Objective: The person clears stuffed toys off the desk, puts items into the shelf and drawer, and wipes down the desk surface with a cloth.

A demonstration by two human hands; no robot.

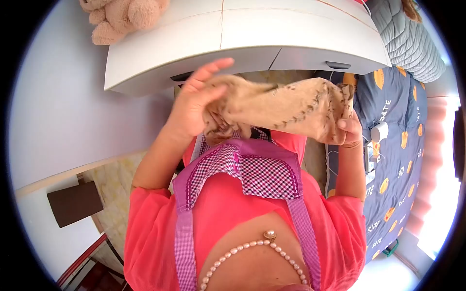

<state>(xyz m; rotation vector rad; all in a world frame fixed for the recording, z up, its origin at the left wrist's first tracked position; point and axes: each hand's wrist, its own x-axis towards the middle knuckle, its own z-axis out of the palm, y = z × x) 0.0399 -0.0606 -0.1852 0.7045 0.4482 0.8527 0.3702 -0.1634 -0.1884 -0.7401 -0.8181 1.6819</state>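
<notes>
A tan cloth with a dark leafy pattern is stretched between my hands, above the purple checked apron. My right hand pinches its right end, with the thumb on the front of the fabric. At the cloth's bunched left end is my left hand, its thumb and fingers spread apart and its palm against the fabric. Part of the cloth hangs crumpled below my left hand.
A white desk with drawers spans the front, with a pink plush toy at its left. To the right lies a dark patterned bed cover with a white round object. A brown stool seat stands lower left.
</notes>
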